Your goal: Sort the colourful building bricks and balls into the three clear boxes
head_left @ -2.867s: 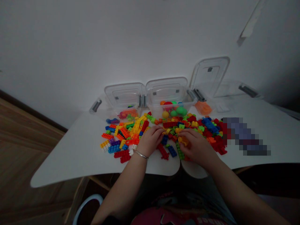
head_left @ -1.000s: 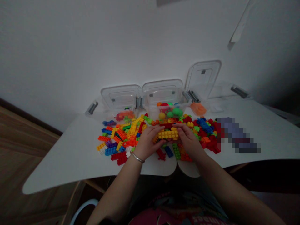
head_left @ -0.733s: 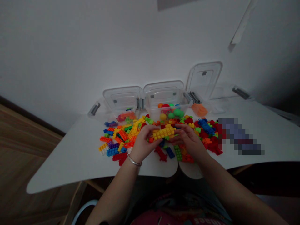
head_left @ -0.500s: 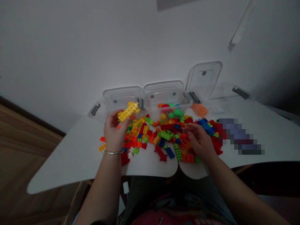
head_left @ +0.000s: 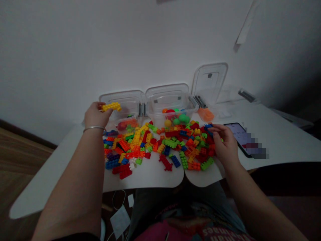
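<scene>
My left hand (head_left: 96,115) is raised at the near left corner of the left clear plastic box (head_left: 120,117), shut on a yellow toy brick strip (head_left: 111,106). My right hand (head_left: 224,142) is spread at the right end of a wide pile of colourful toy bricks (head_left: 160,147), its fingertips at a blue brick (head_left: 208,127). Nothing is clearly gripped in the right hand. Orange and green pieces lie inside the left box.
A second clear box (head_left: 170,115) holds coloured balls. A third clear lid (head_left: 209,83) stands open behind an orange object (head_left: 205,114). A phone (head_left: 234,132), partly blurred, lies right of my right hand on the white table (head_left: 62,147). Cables and paper (head_left: 120,221) lie below.
My left hand has moved further left and up with the yellow brick. My right hand has shifted up to the blue brick. The view has turned slightly, bringing the phone into sight.
</scene>
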Tool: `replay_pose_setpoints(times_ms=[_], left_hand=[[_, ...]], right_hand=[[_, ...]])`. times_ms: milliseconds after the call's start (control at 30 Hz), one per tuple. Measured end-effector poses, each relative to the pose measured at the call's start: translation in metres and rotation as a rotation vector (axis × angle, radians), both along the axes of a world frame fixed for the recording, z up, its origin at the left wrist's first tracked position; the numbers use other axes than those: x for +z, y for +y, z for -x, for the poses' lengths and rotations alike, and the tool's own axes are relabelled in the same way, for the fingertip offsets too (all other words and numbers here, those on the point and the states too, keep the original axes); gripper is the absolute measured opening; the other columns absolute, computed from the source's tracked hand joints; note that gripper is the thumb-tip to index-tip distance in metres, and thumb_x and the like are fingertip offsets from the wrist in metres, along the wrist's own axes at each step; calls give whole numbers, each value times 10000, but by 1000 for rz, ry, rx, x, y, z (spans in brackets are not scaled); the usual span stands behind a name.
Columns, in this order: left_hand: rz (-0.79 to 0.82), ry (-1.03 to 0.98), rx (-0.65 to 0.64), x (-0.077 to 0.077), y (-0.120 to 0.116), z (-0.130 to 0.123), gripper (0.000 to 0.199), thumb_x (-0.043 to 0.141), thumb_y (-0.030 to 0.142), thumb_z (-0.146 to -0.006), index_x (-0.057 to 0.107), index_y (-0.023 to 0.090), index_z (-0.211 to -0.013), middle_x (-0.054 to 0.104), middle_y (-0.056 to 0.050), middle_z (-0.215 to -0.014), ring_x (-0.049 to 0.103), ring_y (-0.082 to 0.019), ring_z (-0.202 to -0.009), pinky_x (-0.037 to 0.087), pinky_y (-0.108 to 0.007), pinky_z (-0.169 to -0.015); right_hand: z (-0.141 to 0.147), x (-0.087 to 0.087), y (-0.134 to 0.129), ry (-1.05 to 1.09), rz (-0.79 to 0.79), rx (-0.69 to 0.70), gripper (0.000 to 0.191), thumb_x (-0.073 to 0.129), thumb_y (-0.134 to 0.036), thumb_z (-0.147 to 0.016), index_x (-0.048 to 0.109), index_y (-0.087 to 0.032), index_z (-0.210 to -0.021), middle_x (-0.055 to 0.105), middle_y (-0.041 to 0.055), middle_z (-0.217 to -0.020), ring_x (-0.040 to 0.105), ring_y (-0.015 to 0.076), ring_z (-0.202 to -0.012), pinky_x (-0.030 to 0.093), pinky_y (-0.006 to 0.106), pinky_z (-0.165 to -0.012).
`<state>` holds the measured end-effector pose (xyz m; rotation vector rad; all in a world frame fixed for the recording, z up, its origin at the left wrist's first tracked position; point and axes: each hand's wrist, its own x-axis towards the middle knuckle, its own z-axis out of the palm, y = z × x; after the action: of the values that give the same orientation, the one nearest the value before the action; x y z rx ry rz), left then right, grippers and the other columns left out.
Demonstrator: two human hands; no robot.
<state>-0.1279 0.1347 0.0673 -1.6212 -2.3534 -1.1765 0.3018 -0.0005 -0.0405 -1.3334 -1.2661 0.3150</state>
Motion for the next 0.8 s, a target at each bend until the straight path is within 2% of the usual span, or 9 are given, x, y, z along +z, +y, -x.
replay_pose_setpoints(times_ms=[133,300,433,500,667,733,800], left_hand=[[92,39,26,-8,6,2,422,784,266,-679,628,127,-1045,672,-27,-897,513,-154,-663,467,-386,-806],[132,18,30,-16,13,8,643,802,336,-645,576,131,-1211,703,-29,-941,477,-130,-584,458,-370,-747],[117,9,31,-16,14,8,480,794,299,-623,674,136,-1058,669,12,-720,503,-165,-635,451,-399,-816],[104,24,47,-16,11,5,376,762,318,-656,705,159,-992,649,14,-677,522,-188,-685,445,-421,-852],[154,125,51,-17,4,0,289,634,380,-776,725,183,-967,698,-36,-816,540,-218,-777,447,-438,-845],[104,155,17,-17,1,-2,340,568,369,-824,707,172,-1063,716,-60,-919,554,-218,-790,456,-430,-832],[-20,192,-26,-17,-6,-9,394,537,329,-834,670,149,-1159,718,-85,-1002,572,-224,-826,454,-436,-863]], right_hand=[[3,-9,0,-24,-3,15,245,523,-333,-892,606,-219,-1092,709,80,-1010,666,228,-934,502,460,-884],[4,-17,1,146,-14,-12,251,501,-382,-914,611,-228,-1079,697,62,-991,655,210,-926,494,445,-884],[1,-21,3,294,-8,-28,247,510,-407,-905,618,-227,-1035,682,42,-938,628,181,-868,493,392,-842],[0,-21,4,355,-6,-34,238,517,-408,-898,620,-226,-1014,673,35,-917,619,171,-848,489,373,-834],[-1,-21,4,442,-30,-57,226,521,-407,-894,609,-227,-998,664,26,-910,609,160,-830,477,360,-835],[-3,-21,4,450,-82,-93,235,503,-415,-898,596,-222,-994,655,28,-905,605,162,-824,476,362,-828],[-5,-21,5,458,-129,-140,252,473,-436,-903,576,-221,-986,640,27,-889,604,167,-814,481,367,-812]])
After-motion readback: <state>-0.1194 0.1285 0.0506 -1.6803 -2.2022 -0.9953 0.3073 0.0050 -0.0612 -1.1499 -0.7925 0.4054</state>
